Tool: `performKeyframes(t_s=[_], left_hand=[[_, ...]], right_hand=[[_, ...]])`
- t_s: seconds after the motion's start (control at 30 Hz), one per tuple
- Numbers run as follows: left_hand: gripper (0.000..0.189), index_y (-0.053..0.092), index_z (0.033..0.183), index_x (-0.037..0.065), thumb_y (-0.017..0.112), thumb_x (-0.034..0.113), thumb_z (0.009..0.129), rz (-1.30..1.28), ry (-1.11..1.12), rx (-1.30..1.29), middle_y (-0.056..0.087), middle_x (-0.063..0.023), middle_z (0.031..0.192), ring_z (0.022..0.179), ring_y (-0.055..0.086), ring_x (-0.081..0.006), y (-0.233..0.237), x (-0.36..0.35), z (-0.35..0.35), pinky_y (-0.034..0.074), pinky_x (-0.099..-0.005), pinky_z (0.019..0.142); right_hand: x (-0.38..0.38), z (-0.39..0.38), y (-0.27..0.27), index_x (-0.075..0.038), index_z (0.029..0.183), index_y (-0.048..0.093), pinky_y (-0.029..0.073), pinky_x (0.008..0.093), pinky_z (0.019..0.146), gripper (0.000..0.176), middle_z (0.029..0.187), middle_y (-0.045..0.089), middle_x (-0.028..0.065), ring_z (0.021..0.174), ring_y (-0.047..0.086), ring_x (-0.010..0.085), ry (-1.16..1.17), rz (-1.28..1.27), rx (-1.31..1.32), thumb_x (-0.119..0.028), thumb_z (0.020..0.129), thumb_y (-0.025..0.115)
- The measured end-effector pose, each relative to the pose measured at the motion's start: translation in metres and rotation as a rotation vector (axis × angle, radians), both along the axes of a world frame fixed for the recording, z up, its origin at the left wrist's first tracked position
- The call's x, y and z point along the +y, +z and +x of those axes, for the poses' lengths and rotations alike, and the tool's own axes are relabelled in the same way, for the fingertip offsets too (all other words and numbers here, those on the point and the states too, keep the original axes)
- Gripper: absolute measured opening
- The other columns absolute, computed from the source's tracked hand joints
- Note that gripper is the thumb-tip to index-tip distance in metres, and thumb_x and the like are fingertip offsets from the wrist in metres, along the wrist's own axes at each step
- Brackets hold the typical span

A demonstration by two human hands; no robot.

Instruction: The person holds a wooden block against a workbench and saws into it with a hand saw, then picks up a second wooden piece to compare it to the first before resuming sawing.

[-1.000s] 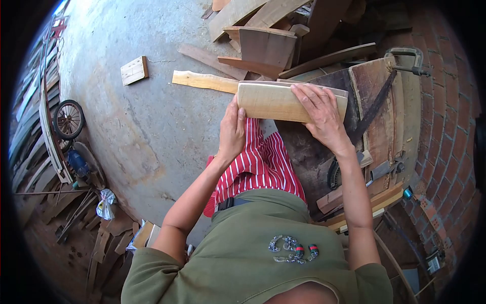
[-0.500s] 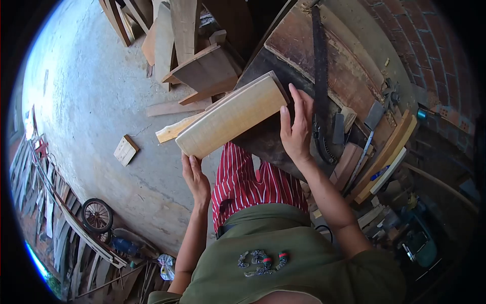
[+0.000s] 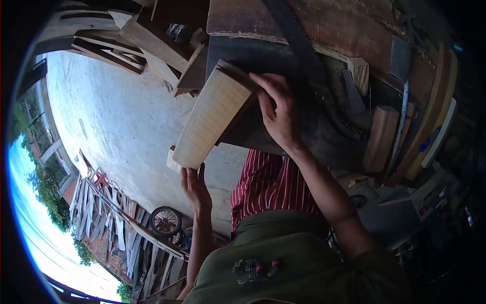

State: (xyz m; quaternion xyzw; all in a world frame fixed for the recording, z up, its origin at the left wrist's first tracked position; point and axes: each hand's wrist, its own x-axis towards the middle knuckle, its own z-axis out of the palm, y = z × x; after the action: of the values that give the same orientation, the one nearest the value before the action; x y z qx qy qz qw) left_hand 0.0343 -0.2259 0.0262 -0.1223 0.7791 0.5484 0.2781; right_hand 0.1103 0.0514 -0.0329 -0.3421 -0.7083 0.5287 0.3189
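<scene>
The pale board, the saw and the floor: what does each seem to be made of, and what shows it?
Pale board: wood, seemingly smoothed and unvarnished; fine grain-like lines mark its matt face.
Saw: probably steel, its blade thin, toothed and dark; whether coated or rusted, I cannot tell.
Floor: likely bare concrete, being grey, blotchy and hard-looking.

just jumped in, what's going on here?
A person is handling a pale wooden board at the edge of a cluttered workbench. The left grip holds the near end; the right grip is at the far end, though how firmly it touches is unclear. A toothed saw blade lies on the workbench, not in use. A spoked wheel stands off to the left.
</scene>
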Motion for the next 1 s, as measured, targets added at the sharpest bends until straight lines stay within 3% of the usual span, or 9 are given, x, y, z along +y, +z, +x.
performKeyframes(t_s=[0.27,1.0], left_hand=[[0.04,0.044,0.141,-0.002,0.039,0.018,0.107,-0.006,-0.045,-0.001,0.056,-0.0134,0.131,0.12,0.056,-0.0203,0.0027,0.0027,-0.0021,0.044,-0.0404,0.11],[0.039,0.044,0.139,-0.005,0.035,0.013,0.105,-0.004,0.029,0.031,0.056,-0.0168,0.13,0.122,0.056,-0.0237,-0.0012,0.0075,-0.0017,0.047,-0.0418,0.108]], right_hand=[[0.0029,0.0007,-0.0059,-0.007,0.121,0.066,0.052,0.0344,0.076,0.038,0.104,0.061,0.011,0.092,0.064,0.0247,0.012,-0.024,0.053,0.009,0.087,0.06],[0.005,0.0033,-0.0066,-0.01,0.12,0.07,0.053,0.0349,0.078,0.039,0.109,0.059,0.0123,0.093,0.063,0.026,0.091,0.096,0.078,0.007,0.086,0.063]])
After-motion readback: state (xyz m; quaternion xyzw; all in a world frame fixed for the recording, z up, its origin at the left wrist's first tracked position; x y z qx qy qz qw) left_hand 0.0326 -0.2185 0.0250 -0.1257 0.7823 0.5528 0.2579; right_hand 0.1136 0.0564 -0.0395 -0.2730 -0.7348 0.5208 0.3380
